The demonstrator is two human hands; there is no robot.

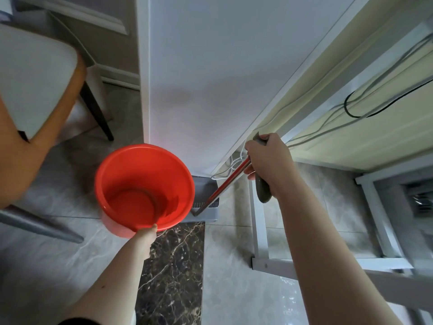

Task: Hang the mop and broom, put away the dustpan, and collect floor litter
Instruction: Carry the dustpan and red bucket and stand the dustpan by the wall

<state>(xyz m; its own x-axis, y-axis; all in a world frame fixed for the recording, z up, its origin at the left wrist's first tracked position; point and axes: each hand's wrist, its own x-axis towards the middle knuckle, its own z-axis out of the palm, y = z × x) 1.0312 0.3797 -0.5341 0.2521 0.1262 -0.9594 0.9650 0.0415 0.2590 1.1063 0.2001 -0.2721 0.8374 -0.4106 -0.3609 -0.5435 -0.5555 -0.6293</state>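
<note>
- Glossy grey marble floor (234, 266), dark veined strip (173, 266), white wall panel (199, 66).
- Your left grip (146, 239) pinches the smooth round red bucket (143, 186) by its rim.
- Your right grip (267, 160) wraps the red-shafted dustpan handle (225, 181); grey dustpan (206, 202) on the floor against the wall.

No readable text in view

The red bucket (143, 186), the mop handle (225, 181), the white wall panel (206, 66) and the desk frame (260, 231) all show plain surfaces; no label, brand, number or sign can be made out on any of them
</note>
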